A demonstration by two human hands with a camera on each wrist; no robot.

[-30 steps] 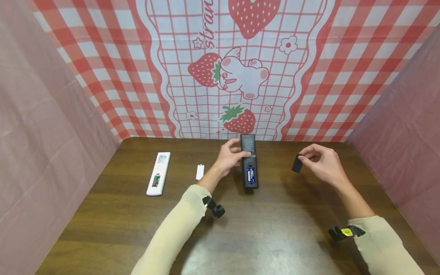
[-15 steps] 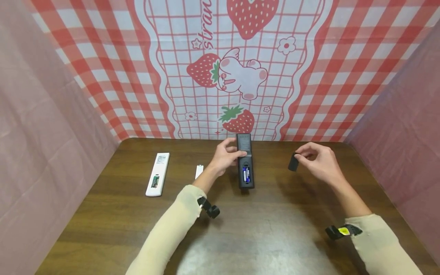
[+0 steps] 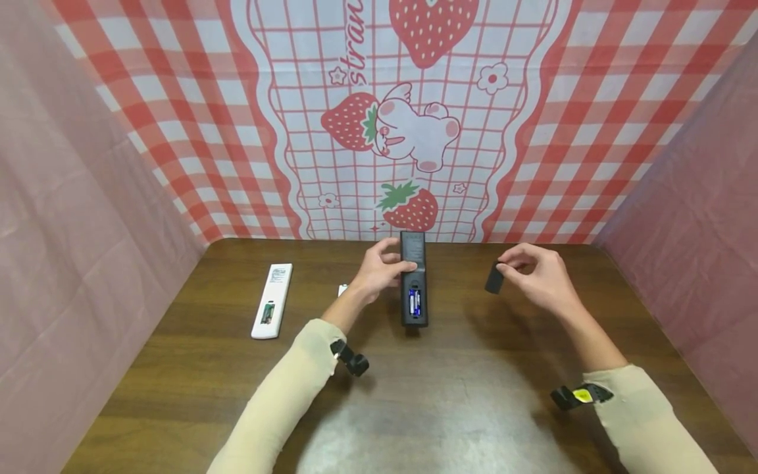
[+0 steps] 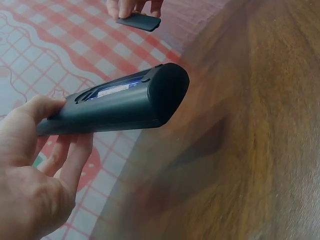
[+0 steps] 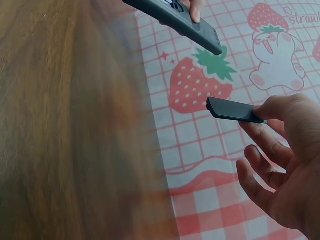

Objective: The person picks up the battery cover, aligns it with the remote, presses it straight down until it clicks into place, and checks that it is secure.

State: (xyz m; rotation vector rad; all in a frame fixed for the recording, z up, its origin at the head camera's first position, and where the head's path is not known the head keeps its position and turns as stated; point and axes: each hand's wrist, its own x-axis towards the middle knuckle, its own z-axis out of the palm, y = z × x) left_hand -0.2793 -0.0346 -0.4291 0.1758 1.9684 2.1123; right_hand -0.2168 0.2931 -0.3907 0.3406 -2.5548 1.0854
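A black remote control [image 3: 413,280], back side up, is gripped by my left hand [image 3: 379,270] near its middle, thumb on top and fingers beneath. Its battery compartment is uncovered, and blue-and-white batteries [image 3: 415,302] lie inside. In the left wrist view the remote [image 4: 120,100] is lifted off the table, its shadow below. Off to the right, my right hand [image 3: 541,276] pinches a black battery cover [image 3: 494,278] between thumb and fingers. The right wrist view shows this cover [image 5: 232,110] held by one end, apart from the remote.
A white remote control [image 3: 272,301] lies back up on the brown wooden table [image 3: 438,408] at left, its battery compartment uncovered. A small white cover [image 3: 342,289] is mostly hidden behind my left wrist. A strawberry-print cloth [image 3: 408,131] hangs behind the table's far edge.
Both hands have shifted left, the left with the black remote, the right with the black cover. The gap between them is slightly smaller. My left wrist now hides more of the white cover.
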